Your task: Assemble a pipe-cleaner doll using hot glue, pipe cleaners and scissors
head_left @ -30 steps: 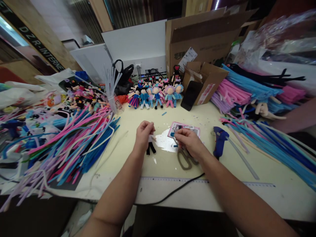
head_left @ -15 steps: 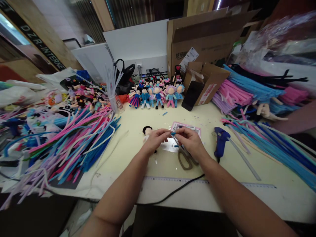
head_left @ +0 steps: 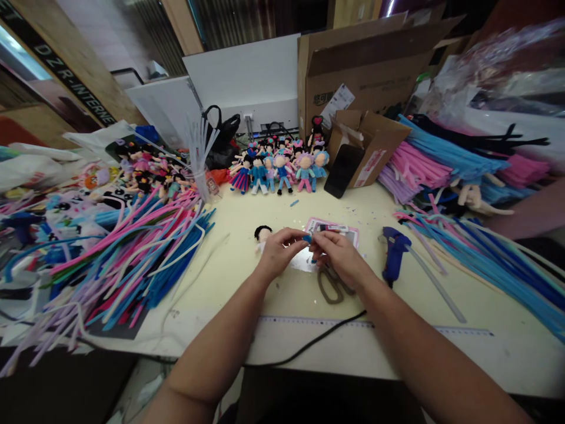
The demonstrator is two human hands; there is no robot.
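Note:
A small blue piece of pipe cleaner (head_left: 308, 238) is pinched between the fingertips of my left hand (head_left: 281, 251) and my right hand (head_left: 338, 254). Both hands are closed and meet over the middle of the table. Scissors with brown handles (head_left: 330, 287) lie under my right hand, their blades hidden by it. A doll with black hair (head_left: 263, 233) lies behind my left hand, which covers most of its body. Beyond my right hand rests a pink-edged card (head_left: 353, 234) with a small labelled tube on it.
A blue glue gun (head_left: 395, 256) lies to the right beside a clear glue stick (head_left: 436, 284). Pipe cleaners (head_left: 176, 259) are heaped on the left. Finished dolls (head_left: 280, 171) stand at the back next to a phone (head_left: 342, 171) leaning on a cardboard box (head_left: 379, 147). A ruler (head_left: 459, 331) runs along the front.
The fingers of my right hand have curled in more around the blue piece. My left hand stays nearly in place, still pinching it.

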